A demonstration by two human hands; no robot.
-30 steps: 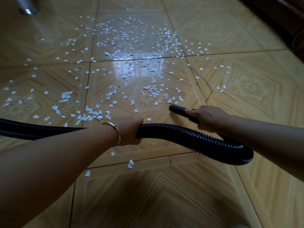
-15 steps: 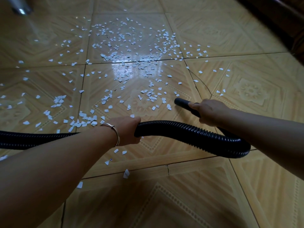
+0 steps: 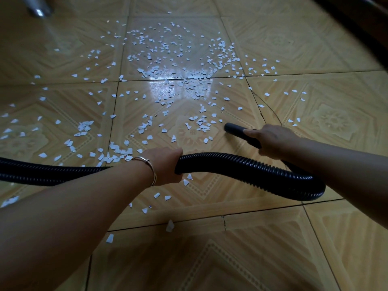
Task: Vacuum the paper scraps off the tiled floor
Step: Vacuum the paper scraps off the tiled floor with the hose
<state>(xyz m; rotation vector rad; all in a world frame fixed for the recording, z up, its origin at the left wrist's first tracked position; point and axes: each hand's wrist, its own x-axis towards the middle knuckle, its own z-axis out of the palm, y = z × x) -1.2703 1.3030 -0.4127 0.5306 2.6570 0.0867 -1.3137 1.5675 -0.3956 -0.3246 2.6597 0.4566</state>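
Observation:
A black ribbed vacuum hose [image 3: 241, 166] runs in from the left edge, loops to the right and ends in a smooth black nozzle [image 3: 233, 129] lying low over the floor. My left hand [image 3: 165, 164] grips the hose at mid-length; a metal bangle sits on that wrist. My right hand [image 3: 270, 141] grips the nozzle just behind its open end. White paper scraps [image 3: 178, 66] lie scattered over the tan patterned tiled floor [image 3: 336, 114], thickest ahead of the nozzle. A small cluster of scraps [image 3: 202, 123] lies just left of the nozzle mouth.
A metal leg [image 3: 39, 9] stands at the far left top. Dark furniture [image 3: 369, 24] lines the top right corner. A few scraps [image 3: 170, 225] lie near me below the hose. A bright window reflection [image 3: 165, 87] shines on the central tile.
The nozzle and my right hand have moved forward and slightly right toward the scraps. My left hand followed with the hose. Several scraps near the nozzle are gone.

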